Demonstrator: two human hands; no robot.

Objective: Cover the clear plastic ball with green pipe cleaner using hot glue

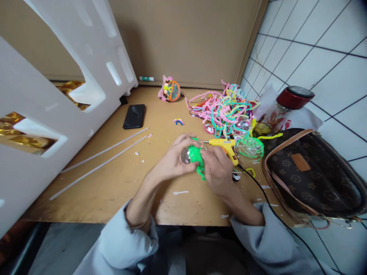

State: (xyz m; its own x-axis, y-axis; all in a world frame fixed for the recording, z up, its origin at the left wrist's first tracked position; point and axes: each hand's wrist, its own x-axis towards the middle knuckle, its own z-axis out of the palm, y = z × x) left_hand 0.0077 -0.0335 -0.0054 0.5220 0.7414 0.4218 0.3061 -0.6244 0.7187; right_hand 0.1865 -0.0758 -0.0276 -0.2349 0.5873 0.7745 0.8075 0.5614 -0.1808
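Observation:
Both my hands meet over the middle of the wooden table (114,183). My left hand (174,158) is closed round a clear plastic ball (185,156) wrapped in green pipe cleaner (197,158). My right hand (218,168) is closed on the green pipe cleaner from the right, pressing it against the ball. A yellow glue gun (225,145) lies just behind my right hand, its nozzle pointing left at the ball.
A tangle of coloured pipe cleaners (226,110) lies at the back right, a green-wrapped ball (250,148) beside it. A brown handbag (312,175), a red-lidded jar (289,103), a phone (134,116), a pink toy (169,90), two glue sticks (106,156) and white foam (43,114) surround.

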